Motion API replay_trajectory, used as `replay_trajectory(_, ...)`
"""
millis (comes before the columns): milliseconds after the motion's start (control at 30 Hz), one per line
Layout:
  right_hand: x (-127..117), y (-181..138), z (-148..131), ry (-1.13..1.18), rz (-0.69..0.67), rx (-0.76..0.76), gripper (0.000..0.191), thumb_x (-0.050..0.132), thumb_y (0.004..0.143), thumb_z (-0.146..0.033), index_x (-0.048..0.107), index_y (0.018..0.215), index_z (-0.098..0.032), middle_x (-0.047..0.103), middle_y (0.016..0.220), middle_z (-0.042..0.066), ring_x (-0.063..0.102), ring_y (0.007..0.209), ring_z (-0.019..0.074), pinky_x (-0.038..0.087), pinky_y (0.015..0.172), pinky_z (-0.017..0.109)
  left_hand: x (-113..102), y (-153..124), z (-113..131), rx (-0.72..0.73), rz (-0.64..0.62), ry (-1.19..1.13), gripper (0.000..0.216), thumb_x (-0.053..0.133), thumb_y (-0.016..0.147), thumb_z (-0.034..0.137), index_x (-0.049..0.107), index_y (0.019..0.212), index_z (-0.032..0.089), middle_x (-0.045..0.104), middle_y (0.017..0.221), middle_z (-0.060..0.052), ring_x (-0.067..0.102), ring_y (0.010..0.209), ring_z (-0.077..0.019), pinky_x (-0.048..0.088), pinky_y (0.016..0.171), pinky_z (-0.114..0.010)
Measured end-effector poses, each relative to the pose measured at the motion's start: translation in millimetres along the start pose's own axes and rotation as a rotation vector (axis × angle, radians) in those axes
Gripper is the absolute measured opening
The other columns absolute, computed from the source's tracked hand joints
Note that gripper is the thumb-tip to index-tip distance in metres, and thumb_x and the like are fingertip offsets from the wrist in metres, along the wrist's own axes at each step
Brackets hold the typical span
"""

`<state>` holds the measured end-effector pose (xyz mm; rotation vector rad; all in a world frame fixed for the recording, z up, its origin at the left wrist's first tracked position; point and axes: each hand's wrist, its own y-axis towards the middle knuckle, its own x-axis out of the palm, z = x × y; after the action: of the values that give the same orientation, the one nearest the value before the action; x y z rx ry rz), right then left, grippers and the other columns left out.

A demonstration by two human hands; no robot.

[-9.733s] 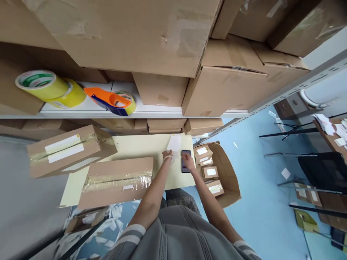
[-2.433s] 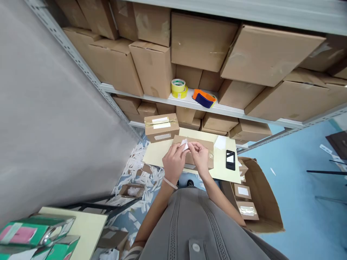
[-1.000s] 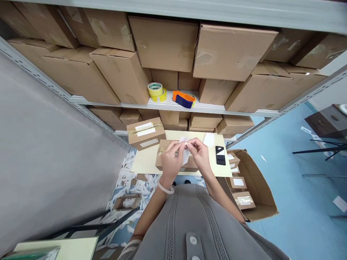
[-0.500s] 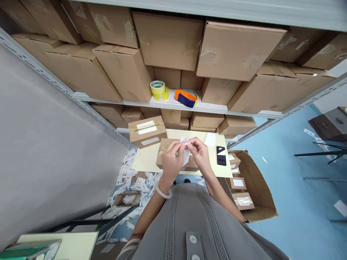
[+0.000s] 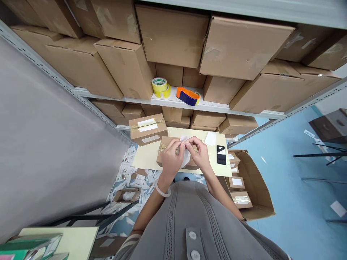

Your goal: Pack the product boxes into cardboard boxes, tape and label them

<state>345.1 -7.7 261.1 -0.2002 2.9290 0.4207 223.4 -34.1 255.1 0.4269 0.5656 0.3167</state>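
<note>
Both hands meet over a taped cardboard box on the pale yellow table. My left hand pinches a white paper label sheet, thumb and forefinger at its upper part. My right hand pinches the same sheet from the other side, its fingertips almost touching the left ones. The sheet hangs down between the hands, in front of the box. Whether a label is parting from its backing is too small to see. A second taped box with white labels stands at the back left of the table.
Right of the hands lie a black phone and a white paper. A large open carton with labelled boxes stands at right. Tape rolls and an orange-and-blue band sit on the shelf. Paper strips litter the floor.
The view has shifted slightly. My fingertips have drawn a little closer together on the sheet; the small white bit seen between them earlier is now mostly hidden.
</note>
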Motion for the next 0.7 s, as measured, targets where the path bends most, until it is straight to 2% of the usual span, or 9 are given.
replay_trajectory(200, 3.8, 0.2, -0.6, -0.060, 0.018, 0.001, 0.017, 0.057, 0.087, -0.034, 0.057, 0.076, -0.021, 0.055, 0.070, -0.001, 0.049, 0.069, 0.0145, 0.040, 0.068, 0.027, 1.0, 0.8, -1.7, -0.059, 0.017, -0.057, 0.024, 0.048, 0.094, 0.027, 0.065, 0.079, 0.020, 0.067, 0.083, -0.002, 0.061, 0.078, -0.0135, 0.045, 0.072, -0.025)
replay_trajectory(333, 4.1, 1.1, -2.8, -0.034, -0.019, -0.011, 0.017, 0.056, 0.089, -0.034, 0.059, 0.079, -0.020, 0.059, 0.073, 0.000, 0.052, 0.071, 0.0149, 0.042, 0.070, 0.027, -2.1, 2.2, -3.2, -0.101, 0.007, -0.078, 0.025, 0.047, 0.095, 0.030, 0.065, 0.079, 0.020, 0.066, 0.082, -0.002, 0.061, 0.077, -0.0139, 0.045, 0.071, -0.025)
replay_trajectory(533, 3.1, 1.0, 0.0, -0.005, -0.027, 0.003, 0.021, 0.054, 0.091, -0.040, 0.062, 0.084, -0.022, 0.065, 0.079, 0.002, 0.058, 0.076, 0.0167, 0.045, 0.074, 0.029, -8.0, 2.7, -5.8, 0.018, -0.050, -0.017, 0.022, 0.046, 0.096, 0.028, 0.066, 0.091, 0.022, 0.068, 0.094, -0.003, 0.063, 0.089, -0.0139, 0.046, 0.077, -0.024)
replay_trajectory(700, 3.3, 0.3, 3.8, -0.025, -0.032, 0.000, 0.023, 0.052, 0.092, -0.042, 0.062, 0.086, -0.022, 0.066, 0.080, 0.002, 0.060, 0.080, 0.0181, 0.046, 0.076, 0.030, -9.0, 2.7, -9.1, 0.081, -0.048, 0.062, 0.024, 0.045, 0.097, 0.029, 0.067, 0.095, 0.022, 0.069, 0.094, -0.003, 0.065, 0.087, -0.0129, 0.044, 0.069, -0.022)
